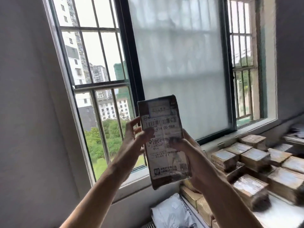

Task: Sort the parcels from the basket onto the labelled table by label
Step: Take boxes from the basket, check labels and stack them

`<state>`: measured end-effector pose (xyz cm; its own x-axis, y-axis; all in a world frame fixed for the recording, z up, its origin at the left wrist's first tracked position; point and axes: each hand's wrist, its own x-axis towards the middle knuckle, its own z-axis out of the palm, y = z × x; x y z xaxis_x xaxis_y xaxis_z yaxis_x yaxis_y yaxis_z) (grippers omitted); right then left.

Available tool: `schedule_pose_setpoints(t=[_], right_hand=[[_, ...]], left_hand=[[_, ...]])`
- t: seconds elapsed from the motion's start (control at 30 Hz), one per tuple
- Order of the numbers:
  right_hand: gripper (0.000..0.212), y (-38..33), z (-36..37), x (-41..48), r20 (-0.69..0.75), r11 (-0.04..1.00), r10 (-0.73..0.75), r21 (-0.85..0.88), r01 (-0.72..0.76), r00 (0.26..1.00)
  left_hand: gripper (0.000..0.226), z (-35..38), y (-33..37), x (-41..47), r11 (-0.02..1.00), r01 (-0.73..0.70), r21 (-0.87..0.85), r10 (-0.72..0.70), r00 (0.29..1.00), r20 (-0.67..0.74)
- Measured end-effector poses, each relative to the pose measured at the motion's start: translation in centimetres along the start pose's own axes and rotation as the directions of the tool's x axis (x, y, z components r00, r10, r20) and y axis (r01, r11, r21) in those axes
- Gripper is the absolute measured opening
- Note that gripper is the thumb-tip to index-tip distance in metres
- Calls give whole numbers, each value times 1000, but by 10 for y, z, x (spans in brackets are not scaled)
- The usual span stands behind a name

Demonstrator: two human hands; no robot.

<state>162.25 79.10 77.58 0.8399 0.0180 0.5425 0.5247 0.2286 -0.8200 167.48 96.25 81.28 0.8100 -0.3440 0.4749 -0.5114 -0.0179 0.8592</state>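
Note:
I hold a flat brown cardboard parcel [164, 137] upright in front of the window, its white shipping label with a barcode facing me. My left hand [136, 132] grips its left edge, thumb on the label. My right hand [184, 148] grips the lower right side. On the table [283, 214] at the right lie several brown taped parcels [250, 191] in rows. A white plastic mailer [171, 213] lies low at the bottom centre, below the held parcel; the basket itself cannot be made out.
A barred window [102, 76] with a frosted middle pane [179, 66] fills the back, above a white sill [246, 129]. A grey wall [29, 112] stands at the left. More brown boxes [202, 204] are stacked against the table's near left edge.

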Motion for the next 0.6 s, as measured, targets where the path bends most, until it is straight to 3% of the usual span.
schedule_pose_setpoints(t=[0.27, 0.43, 0.6], right_hand=[[54, 17, 12, -120, -198, 982, 159, 135, -134, 967], [57, 45, 21, -239, -279, 901, 417, 253, -353, 865], [53, 44, 7, -320, -362, 843, 525, 346, -411, 770]], left_hand=[[108, 34, -12, -102, 987, 153, -54, -146, 983, 115], [102, 69, -65, -201, 934, 343, -101, -324, 931, 171], [92, 125, -104, -277, 816, 538, -209, -491, 838, 240]])
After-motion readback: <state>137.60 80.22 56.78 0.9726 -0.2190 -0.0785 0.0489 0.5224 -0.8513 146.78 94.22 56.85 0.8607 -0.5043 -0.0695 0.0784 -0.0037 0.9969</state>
